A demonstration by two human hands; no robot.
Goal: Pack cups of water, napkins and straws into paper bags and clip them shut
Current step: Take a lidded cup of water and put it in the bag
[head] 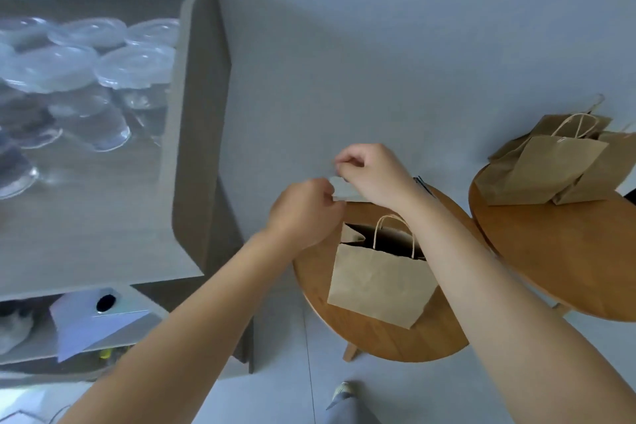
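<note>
1. Both hands are up above the open paper bag [378,282], which stands on a round wooden stool [371,337]. The left hand [304,213] and the right hand [373,172] have their fingers curled, pinching a pale folded napkin [339,188] between them.
2. From where I stand it looks like the napkin step: the napkin is being folded or straightened before it goes into the bag.
3. To do it well, I'd keep the pinch light at the napkin's edges so it stays flat, then lower it straight into the dark mouth of the bag, sliding it down along one wall and clear of the twisted handle [392,231].
4. The bag is light and unsupported, so I'd steady its rim with one hand while the other drops the napkin in.
5. I cannot tell whether a cup is inside already; the interior is too dark.
6. The lidded clear cups [86,69] wait on a grey shelf top [103,217] to the left, well apart from the bag.
7. A second wooden stool [568,268] on the right carries a heap of paper bags [550,169].
8. A pale box [93,320] sits on the lower shelf; the floor [378,45] is plain grey.
</note>
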